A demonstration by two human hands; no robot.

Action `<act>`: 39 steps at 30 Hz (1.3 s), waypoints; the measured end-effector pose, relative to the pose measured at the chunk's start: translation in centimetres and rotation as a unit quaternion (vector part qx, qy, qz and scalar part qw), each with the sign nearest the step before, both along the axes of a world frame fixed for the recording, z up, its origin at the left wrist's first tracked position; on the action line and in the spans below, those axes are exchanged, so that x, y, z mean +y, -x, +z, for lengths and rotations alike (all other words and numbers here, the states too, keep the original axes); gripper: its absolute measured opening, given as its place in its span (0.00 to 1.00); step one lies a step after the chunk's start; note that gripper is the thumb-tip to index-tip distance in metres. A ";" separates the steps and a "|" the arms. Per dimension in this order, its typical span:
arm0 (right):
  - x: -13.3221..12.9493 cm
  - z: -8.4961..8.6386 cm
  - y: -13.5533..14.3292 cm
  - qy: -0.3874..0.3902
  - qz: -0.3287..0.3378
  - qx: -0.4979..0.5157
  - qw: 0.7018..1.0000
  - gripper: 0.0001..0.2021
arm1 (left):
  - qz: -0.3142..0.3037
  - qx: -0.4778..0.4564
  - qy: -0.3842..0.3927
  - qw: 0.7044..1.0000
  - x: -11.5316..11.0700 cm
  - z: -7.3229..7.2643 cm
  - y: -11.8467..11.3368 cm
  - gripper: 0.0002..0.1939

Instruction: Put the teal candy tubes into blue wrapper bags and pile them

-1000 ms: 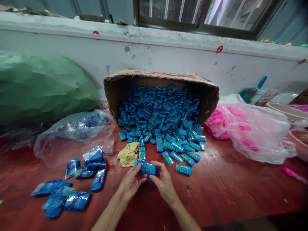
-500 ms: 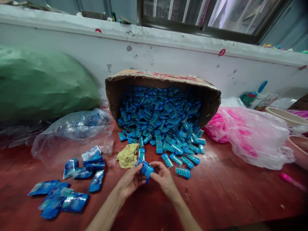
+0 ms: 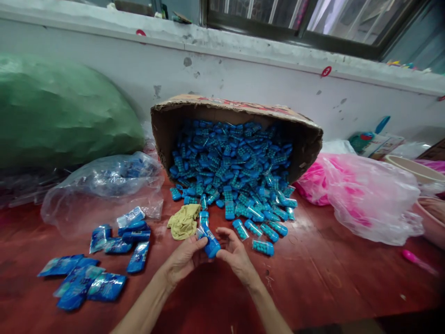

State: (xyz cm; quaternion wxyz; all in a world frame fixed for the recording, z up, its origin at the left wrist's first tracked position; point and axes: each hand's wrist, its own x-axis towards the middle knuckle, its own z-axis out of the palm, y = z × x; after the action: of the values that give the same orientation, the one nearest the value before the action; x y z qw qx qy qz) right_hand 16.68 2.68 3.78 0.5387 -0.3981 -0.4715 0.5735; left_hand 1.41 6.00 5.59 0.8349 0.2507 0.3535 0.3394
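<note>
Between my hands is a small blue-capped bottle (image 3: 212, 248), apparently with blue printed film around it. My left hand (image 3: 186, 257) is closed on its left side, thumb on top. My right hand (image 3: 238, 257) has its thumb at the cap end and its index finger raised off it; its other fingers are partly hidden. Just beyond, a crumpled yellow cloth (image 3: 184, 221) lies on the red table (image 3: 313, 283). Many clear bottles of blue beads (image 3: 232, 162) spill from a cardboard box (image 3: 309, 139) on its side. Several blue printed packets (image 3: 106, 286) lie at left.
A clear plastic bag (image 3: 79, 195) with blue contents lies at left, before a large green sack (image 3: 62, 111). A pink-and-white plastic bag (image 3: 371, 199), tubs (image 3: 429, 218) and a pink stick-like thing (image 3: 417, 260) are at right. Behind stands a white wall (image 3: 236, 79).
The bottle has turned in my hands, its cap end now lower and pointing towards me. My right index finger has lifted from it. The view has shifted slightly.
</note>
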 end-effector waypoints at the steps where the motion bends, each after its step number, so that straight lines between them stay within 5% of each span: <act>1: 0.1 0.1 -0.2 0.012 0.036 0.026 0.999 0.23 | -0.003 -0.013 0.008 1.000 -0.1 -0.2 0.1 0.08; 4: 0.3 0.4 -0.8 0.022 0.104 0.056 0.993 0.24 | -0.020 -0.038 0.015 0.999 -0.3 -0.5 0.2 0.07; 7: 0.2 0.7 -1.2 0.006 0.103 0.028 0.994 0.22 | -0.032 -0.049 0.023 0.998 -0.6 -0.4 -0.1 0.07; 16: -0.6 -1.1 0.7 -0.022 -0.054 -0.101 0.993 0.17 | 0.142 0.031 0.100 0.984 -1.9 -0.3 -2.1 0.05; 19: -0.2 -1.3 0.4 -0.051 -0.053 -0.171 0.982 0.15 | 0.264 0.008 0.096 0.960 -1.5 0.5 0.6 0.09; 22: 0.9 -1.3 -0.4 -0.070 -0.080 -0.277 0.955 0.12 | 0.417 -0.028 0.090 0.904 -0.7 1.9 5.2 0.21; 25: 2.2 -1.2 -0.4 -0.076 -0.081 -0.378 0.919 0.10 | 0.469 -0.012 0.139 0.872 -0.6 2.6 8.6 0.25; 28: 2.8 -1.0 0.5 -0.087 -0.039 -0.469 0.878 0.09 | 0.414 0.041 0.156 0.896 -1.6 1.8 8.3 0.16; 32: 2.4 -1.3 1.7 -0.087 -0.006 -0.592 0.801 0.10 | 0.292 0.153 0.033 0.943 -2.4 -0.9 4.5 0.08; 35: 2.0 -2.2 2.1 -0.078 -0.026 -0.647 0.758 0.07 | 0.262 0.267 -0.079 0.924 -1.7 -3.1 2.2 0.16; 39: 2.1 -3.2 2.2 -0.082 -0.048 -0.655 0.750 0.05 | 0.233 0.325 -0.138 0.906 -0.6 -4.8 1.0 0.18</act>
State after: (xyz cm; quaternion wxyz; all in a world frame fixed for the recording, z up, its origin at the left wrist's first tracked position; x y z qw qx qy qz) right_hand 14.45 4.74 0.63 0.1550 -0.6525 -0.7343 0.1051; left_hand 0.41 5.37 0.81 0.5281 0.3702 0.6032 0.4694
